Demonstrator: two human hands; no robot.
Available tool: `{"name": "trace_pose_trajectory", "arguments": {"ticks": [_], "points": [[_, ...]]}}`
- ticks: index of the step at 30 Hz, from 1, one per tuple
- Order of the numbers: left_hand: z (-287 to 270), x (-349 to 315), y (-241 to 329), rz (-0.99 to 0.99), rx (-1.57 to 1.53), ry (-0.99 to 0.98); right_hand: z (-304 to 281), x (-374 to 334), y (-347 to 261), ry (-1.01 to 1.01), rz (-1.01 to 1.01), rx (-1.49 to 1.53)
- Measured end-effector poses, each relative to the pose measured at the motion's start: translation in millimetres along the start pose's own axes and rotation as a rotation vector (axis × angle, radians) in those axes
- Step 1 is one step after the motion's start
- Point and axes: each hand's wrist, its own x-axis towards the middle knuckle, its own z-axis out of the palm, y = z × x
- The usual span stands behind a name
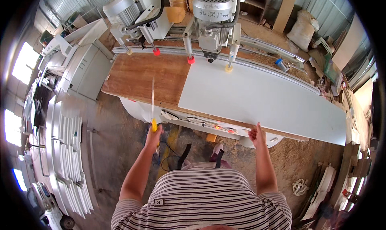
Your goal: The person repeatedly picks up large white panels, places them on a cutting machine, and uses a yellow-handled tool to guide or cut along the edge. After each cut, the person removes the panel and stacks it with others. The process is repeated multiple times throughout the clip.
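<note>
In my left hand (153,136) is a yellow-handled tool (154,124) with a long, thin, pale blade or rod that points away from me over the brown wooden surface (148,75). Its exact kind does not show clearly. My right hand (258,136) is at the near edge of a large white panel (257,93), with the thumb up and the other fingers curled in. Nothing shows in those fingers. The white panel lies on the machine's table and sticks out past its right end.
Two motor heads (213,21) stand over the table's far side, with red-tipped (191,60) and yellow-tipped rods (228,68) pointing down. A control strip with red buttons (232,130) runs along the table's front. White strips (70,161) are stacked at left; sawdust covers the floor.
</note>
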Motion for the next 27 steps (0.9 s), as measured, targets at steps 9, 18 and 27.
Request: {"name": "trace_pose_trajectory", "arguments": {"ticks": [9, 18, 27], "points": [[118, 100, 59, 0.205, 0.377, 0.235, -80, 40, -12, 0.158, 0.023, 0.177], [107, 36, -27, 0.162, 0.341, 0.085, -88, 57, -26, -0.05, 0.173, 0.066], [91, 18, -9, -0.146, 0.015, -0.147, -8, 31, -12, -0.088, 0.161, -0.01]]}}
